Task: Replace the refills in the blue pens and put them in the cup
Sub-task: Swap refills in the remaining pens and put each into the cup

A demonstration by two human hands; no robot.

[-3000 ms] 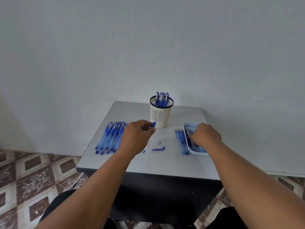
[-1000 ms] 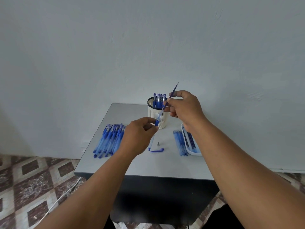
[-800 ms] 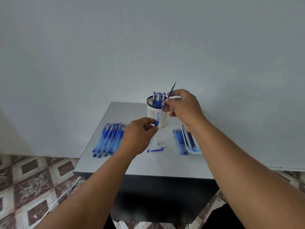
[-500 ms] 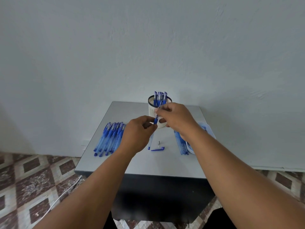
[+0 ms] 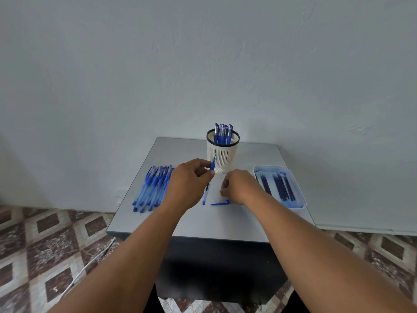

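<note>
Left hand (image 5: pixel 188 180) grips one blue pen barrel (image 5: pixel 208 185) in curled fingers, held tilted above the desk (image 5: pixel 203 224), refill tip pointing up toward the cup (image 5: pixel 222 154). Right hand (image 5: pixel 240 187) is lowered to the desk just right of the barrel, fingers curled; whether it holds anything cannot be told. One blue pen cap (image 5: pixel 220 203) lies near, between the hands. Cup stands at far centre, about five capped blue pens (image 5: pixel 223 133) upright in it. Left: row of blue pens (image 5: pixel 153 188), roughly eight, lying side by side. Right: tray (image 5: pixel 300 199) with about seven dark blue refills (image 5: pixel 281 187). No legible writing on any item.
</note>
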